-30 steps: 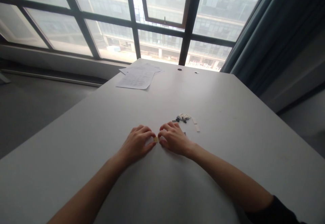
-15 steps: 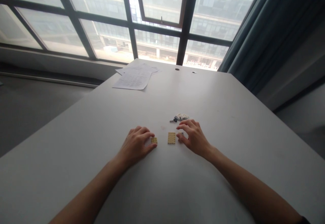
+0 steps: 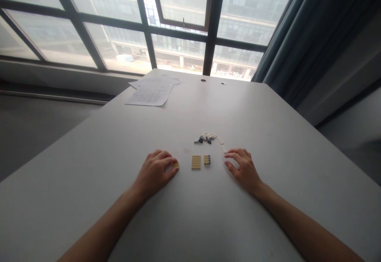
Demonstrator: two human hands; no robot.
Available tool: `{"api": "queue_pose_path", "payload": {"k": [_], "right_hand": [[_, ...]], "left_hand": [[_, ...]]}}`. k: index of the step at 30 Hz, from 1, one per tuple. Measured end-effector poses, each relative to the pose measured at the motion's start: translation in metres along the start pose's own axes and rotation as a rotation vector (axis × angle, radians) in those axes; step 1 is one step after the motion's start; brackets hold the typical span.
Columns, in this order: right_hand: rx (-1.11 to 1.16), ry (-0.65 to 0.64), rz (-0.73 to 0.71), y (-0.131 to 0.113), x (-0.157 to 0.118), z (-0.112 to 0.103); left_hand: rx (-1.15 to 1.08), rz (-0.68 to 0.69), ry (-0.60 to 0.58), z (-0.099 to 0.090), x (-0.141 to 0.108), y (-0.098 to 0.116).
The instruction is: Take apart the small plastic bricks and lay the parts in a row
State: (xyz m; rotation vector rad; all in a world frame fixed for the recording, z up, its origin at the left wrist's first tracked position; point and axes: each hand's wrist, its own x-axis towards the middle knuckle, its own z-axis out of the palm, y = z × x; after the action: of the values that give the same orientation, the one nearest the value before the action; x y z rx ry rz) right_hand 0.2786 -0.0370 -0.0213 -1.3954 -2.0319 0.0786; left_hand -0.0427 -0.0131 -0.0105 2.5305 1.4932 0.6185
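Observation:
My left hand (image 3: 155, 171) rests on the table with thumb and index finger closed around a small tan building-brick plate (image 3: 176, 164), partly hidden by the fingers. A larger tan studded plate (image 3: 196, 162) lies flat between my hands. Just right of it is a small tan and dark grey brick piece (image 3: 207, 159). My right hand (image 3: 244, 167) is open on the table, thumb and fingers apart, with nothing between them. Its index fingertip is close to the white flat pieces (image 3: 222, 146); whether it touches them I cannot tell.
Beyond my hands lies a small pile of white bricks (image 3: 210, 136) with dark grey pieces (image 3: 201, 139) beside it. Printed papers (image 3: 150, 94) lie at the far left of the white table (image 3: 190, 214). A window and a dark curtain (image 3: 285, 36) stand behind.
My right hand has moved right, away from the small tan and grey piece, which now shows fully. The white flat pieces have come into view. My left hand keeps hold of its tan plate.

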Motion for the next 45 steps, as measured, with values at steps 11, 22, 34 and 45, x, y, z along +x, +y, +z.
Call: {"api": "queue_pose_path", "payload": {"k": [11, 22, 34, 45], "right_hand": [[0.042, -0.028, 0.078, -0.002, 0.001, 0.003], [0.037, -0.056, 0.091, -0.003, 0.002, 0.005], [0.032, -0.067, 0.091, -0.003, 0.001, 0.004], [-0.044, -0.201, 0.185, 0.021, 0.030, 0.000]], "left_hand": [[-0.008, 0.113, -0.026, 0.003, 0.024, 0.001], [-0.094, 0.170, -0.029, 0.021, 0.040, -0.002], [-0.069, 0.163, -0.005, 0.021, 0.039, -0.003], [-0.061, 0.190, -0.003, 0.024, 0.038, -0.006]]}}
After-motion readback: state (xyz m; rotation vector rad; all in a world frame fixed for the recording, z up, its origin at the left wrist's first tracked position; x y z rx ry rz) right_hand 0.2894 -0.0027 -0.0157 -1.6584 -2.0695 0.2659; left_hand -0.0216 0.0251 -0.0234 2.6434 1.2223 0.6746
